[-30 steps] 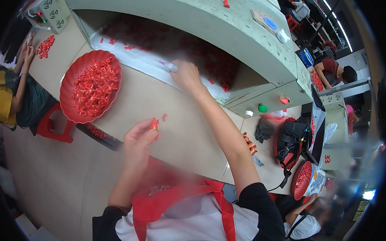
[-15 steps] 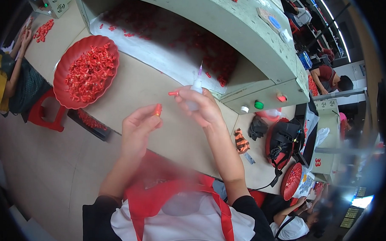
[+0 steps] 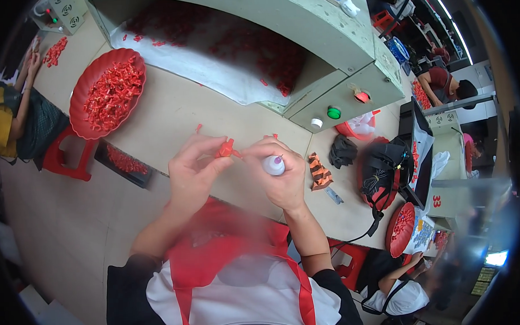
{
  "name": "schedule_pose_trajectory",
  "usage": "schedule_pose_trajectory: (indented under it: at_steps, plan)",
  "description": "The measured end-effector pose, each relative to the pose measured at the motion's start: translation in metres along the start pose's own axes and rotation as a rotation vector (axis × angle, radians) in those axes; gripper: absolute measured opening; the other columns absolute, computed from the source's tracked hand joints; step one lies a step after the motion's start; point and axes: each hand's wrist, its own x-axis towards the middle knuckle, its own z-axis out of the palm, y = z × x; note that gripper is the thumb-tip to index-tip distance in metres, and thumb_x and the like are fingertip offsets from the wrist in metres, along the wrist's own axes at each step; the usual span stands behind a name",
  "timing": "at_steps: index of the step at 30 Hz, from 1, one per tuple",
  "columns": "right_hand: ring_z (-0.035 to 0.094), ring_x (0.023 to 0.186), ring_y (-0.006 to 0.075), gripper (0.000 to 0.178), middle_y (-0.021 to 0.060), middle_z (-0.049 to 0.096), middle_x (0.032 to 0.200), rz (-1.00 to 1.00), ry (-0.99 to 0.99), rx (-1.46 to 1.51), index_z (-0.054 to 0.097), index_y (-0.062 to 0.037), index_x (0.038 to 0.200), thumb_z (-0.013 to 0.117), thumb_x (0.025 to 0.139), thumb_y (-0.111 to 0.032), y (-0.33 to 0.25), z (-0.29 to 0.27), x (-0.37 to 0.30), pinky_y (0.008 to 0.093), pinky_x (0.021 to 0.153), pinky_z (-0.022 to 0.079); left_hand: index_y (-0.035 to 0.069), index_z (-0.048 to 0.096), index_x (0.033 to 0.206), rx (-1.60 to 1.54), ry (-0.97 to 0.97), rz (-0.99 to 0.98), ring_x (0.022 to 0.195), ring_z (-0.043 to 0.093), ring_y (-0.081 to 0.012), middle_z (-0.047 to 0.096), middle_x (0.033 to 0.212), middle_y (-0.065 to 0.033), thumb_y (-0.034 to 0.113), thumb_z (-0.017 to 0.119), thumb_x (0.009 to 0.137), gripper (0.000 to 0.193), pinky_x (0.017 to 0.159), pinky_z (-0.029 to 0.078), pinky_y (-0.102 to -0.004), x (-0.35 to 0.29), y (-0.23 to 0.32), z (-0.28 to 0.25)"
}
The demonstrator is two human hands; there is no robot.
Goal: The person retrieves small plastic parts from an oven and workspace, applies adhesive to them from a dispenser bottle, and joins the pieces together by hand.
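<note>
My left hand point(image 3: 190, 172) pinches a small red plastic figure piece point(image 3: 227, 148) between thumb and fingertips. Close beside it, my right hand point(image 3: 285, 181) is wrapped round a white squeeze bottle point(image 3: 272, 166) with a purple needle tip that points up toward me. The right fingertips meet a thin red part point(image 3: 237, 154) at the figure piece's side; whether the two are joined I cannot tell. Another bit of red plastic point(image 3: 198, 128) shows just beyond my left fingers, and one more point(image 3: 275, 135) beyond the right knuckles.
A scalloped red bowl point(image 3: 140, 92) heaped with red pieces stands at the left, above a dark tray point(image 3: 135, 177). Ahead is a pale green metal box point(image 3: 348, 73) with red pieces on white paper point(image 3: 228, 86). A black bag point(image 3: 386, 169) lies right; co-workers sit on both sides.
My hands have come together, the right one moving down and tilting the bottle's tip toward me. The left hand has turned the figure piece and moved slightly right. The view has shifted slightly.
</note>
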Motion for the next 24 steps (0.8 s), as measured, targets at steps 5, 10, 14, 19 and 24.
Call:
schedule_pose_trajectory:
  at_steps: [5,10,14,19,24]
  plan:
    - [0.057,0.069,0.0125,0.011,0.0047,0.060,0.075,-0.049,0.010,-0.009,0.061,0.0013,0.078,0.058,0.071,0.009,0.003,-0.005,-0.007,0.0229,0.066,0.043,-0.005,0.057,0.101,0.055,-0.029,0.020,0.087,0.057,-0.0149,0.052,0.097,-0.0090,-0.012,0.061,0.073,0.029,0.075,0.050,-0.0255,-0.002,0.003,0.004]
    - [0.056,0.067,0.0128,0.012,0.0059,0.059,0.076,-0.080,0.032,-0.011,0.062,0.0009,0.080,0.060,0.071,0.008,0.008,-0.005,-0.011,0.0228,0.061,0.043,-0.004,0.057,0.102,0.103,-0.052,0.013,0.088,0.057,-0.0151,0.051,0.098,-0.0095,-0.010,0.062,0.073,0.030,0.076,0.051,-0.0251,-0.002,0.005,0.006]
    - [0.055,0.067,0.0122,0.014,0.0063,0.058,0.076,-0.087,0.072,-0.016,0.062,0.0000,0.084,0.062,0.071,0.006,0.009,-0.004,-0.013,0.0228,0.060,0.043,-0.004,0.059,0.101,0.111,-0.038,0.059,0.089,0.060,-0.0195,0.054,0.099,-0.0107,-0.006,0.063,0.073,0.028,0.078,0.053,-0.0295,-0.001,0.003,0.007]
    - [0.054,0.069,0.0112,0.014,0.0065,0.058,0.078,-0.005,0.108,0.083,0.062,0.0003,0.085,0.061,0.073,0.006,0.012,0.000,-0.019,0.0222,0.061,0.043,-0.004,0.057,0.100,0.188,-0.067,0.109,0.086,0.058,-0.0159,0.051,0.098,-0.0104,-0.009,0.064,0.072,0.030,0.074,0.053,-0.0254,0.000,0.004,0.009]
    - [0.053,0.069,0.0104,0.012,0.0064,0.058,0.079,0.026,0.127,0.092,0.062,0.0008,0.086,0.061,0.074,0.006,0.014,-0.004,-0.021,0.0222,0.061,0.042,-0.003,0.058,0.100,0.215,-0.099,0.088,0.085,0.058,-0.0151,0.052,0.096,-0.0097,-0.008,0.065,0.071,0.030,0.074,0.053,-0.0254,0.004,0.008,0.010]
